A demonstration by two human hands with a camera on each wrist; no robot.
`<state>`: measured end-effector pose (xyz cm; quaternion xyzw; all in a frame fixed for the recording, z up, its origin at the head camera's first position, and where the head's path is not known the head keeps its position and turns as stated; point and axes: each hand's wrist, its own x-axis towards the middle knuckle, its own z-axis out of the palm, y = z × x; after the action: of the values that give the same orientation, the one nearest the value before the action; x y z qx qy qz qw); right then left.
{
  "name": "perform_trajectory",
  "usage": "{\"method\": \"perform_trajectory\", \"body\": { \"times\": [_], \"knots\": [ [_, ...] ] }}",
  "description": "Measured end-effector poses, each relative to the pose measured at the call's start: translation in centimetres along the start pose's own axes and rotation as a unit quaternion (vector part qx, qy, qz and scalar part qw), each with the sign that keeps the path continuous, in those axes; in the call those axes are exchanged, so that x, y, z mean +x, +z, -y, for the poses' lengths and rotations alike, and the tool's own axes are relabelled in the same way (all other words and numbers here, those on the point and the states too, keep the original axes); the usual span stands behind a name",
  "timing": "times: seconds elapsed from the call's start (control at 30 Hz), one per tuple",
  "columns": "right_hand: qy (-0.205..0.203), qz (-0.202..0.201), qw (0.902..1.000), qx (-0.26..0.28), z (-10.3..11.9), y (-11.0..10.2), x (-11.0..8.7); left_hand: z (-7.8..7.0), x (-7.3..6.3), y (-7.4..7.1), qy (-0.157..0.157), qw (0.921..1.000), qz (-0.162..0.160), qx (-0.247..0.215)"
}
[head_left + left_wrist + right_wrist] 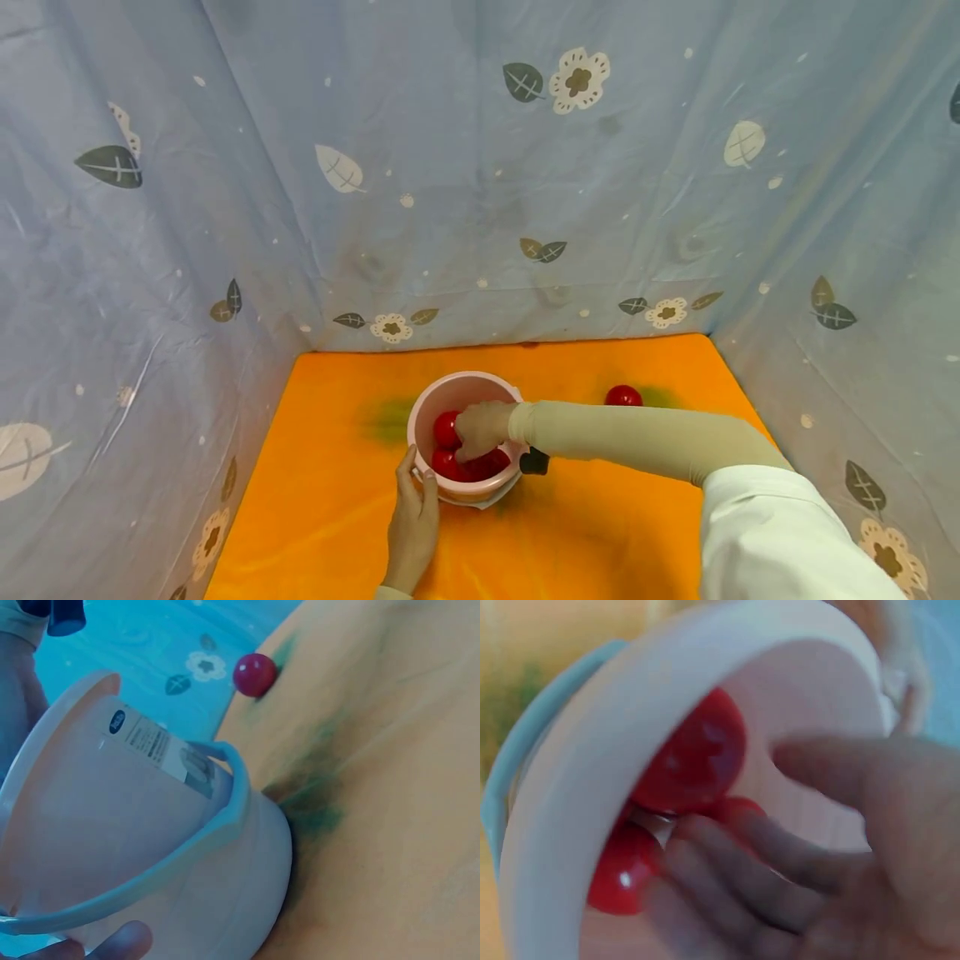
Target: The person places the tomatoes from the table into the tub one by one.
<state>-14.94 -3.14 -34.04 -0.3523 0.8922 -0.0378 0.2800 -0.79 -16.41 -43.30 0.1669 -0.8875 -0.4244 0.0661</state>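
Note:
A pale pink bucket with a blue-grey handle stands on the orange surface, several glossy red balls inside it. My right hand reaches down into the bucket. In the right wrist view, its fingers are loosely bent beside the balls, the thumb stands apart, and nothing is between them. My left hand touches the bucket's near left rim with fingers and thumb; in the left wrist view, only its fingertips show, against the bucket's outer side. Another red ball lies to the right, behind the right forearm.
The orange surface has blurred green patches. Blue-grey curtains with leaf and flower prints enclose its back and sides. A label is on the bucket's outer wall. A dark object shows below the right wrist.

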Motion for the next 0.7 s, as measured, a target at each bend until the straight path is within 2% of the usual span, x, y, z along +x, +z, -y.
{"method": "perform_trajectory", "body": {
  "times": [0.1, 0.2, 0.33, 0.43, 0.57, 0.63, 0.7],
  "knots": [
    [-0.051, -0.089, 0.9935, 0.049, -0.6, -0.7, 0.0, 0.0, -0.1, 0.0, 0.000, 1.0000, 0.001, 0.004],
    [-0.102, -0.153, 0.9758, 0.119, -1.2, -1.3, -0.3, -0.1, -0.2, 0.1, 0.002, 1.0000, 0.002, 0.000],
    [-0.126, -0.206, 0.9510, 0.193, -2.1, -2.2, -1.7, -0.1, -0.2, 0.2, 0.000, 0.9999, 0.013, -0.007],
    [-0.115, -0.268, 0.9354, 0.201, -3.2, -2.8, -3.3, -0.2, -0.2, 0.3, -0.002, 0.9998, 0.015, -0.008],
    [-0.088, -0.356, 0.9130, 0.178, -5.7, -3.6, -5.1, -0.2, -0.2, 0.2, -0.001, 0.9998, 0.012, -0.013],
    [-0.064, -0.378, 0.9056, 0.181, -7.3, -4.0, -5.9, -0.3, -0.2, 0.1, 0.000, 0.9998, 0.012, -0.018],
    [-0.030, -0.381, 0.9037, 0.193, -9.0, -4.4, -6.8, -0.3, -0.2, 0.0, -0.001, 0.9997, 0.013, -0.022]
  ]
}}
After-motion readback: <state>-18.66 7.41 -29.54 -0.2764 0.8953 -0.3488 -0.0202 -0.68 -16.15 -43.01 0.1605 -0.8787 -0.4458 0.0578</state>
